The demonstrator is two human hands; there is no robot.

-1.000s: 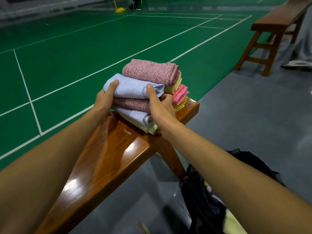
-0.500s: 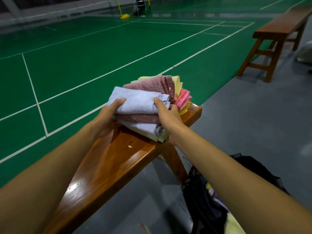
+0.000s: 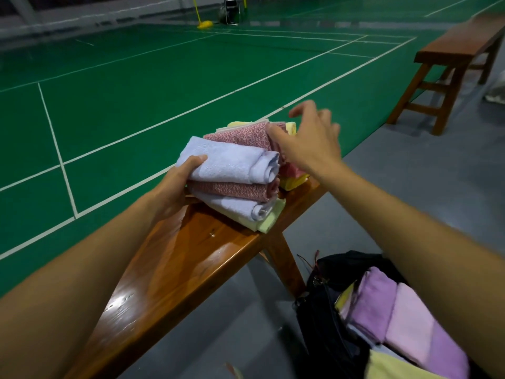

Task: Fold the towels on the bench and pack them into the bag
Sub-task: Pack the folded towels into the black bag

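- Head view: wooden table runs diagonally from bottom left toward centre; two stacks of folded towels sit at its far end.
- Near stack: lavender towel on top, then a mottled pink one, another lavender, pale yellow-green at the bottom. Rolled edges face right.
- Left hand grips the near stack from its left side, thumb curled over the top lavender towel, fingers hidden underneath.
- Far stack: mottled pink on top, yellow and pink layers below, partly hidden behind the right hand.
- Right hand is over the far stack, fingers spread and loosely bent, nothing in it. Thumb tip looks to touch the top pink towel's edge, but motion blur makes contact hard to confirm.
- Black bag stands open on the grey floor, just right of the table leg, below the right forearm.
- Inside the bag: folded purple and light-pink towels side by side, a pale yellow one at the lower edge.
- Background: green court floor with white lines on the left, second wooden bench at upper right, well apart.
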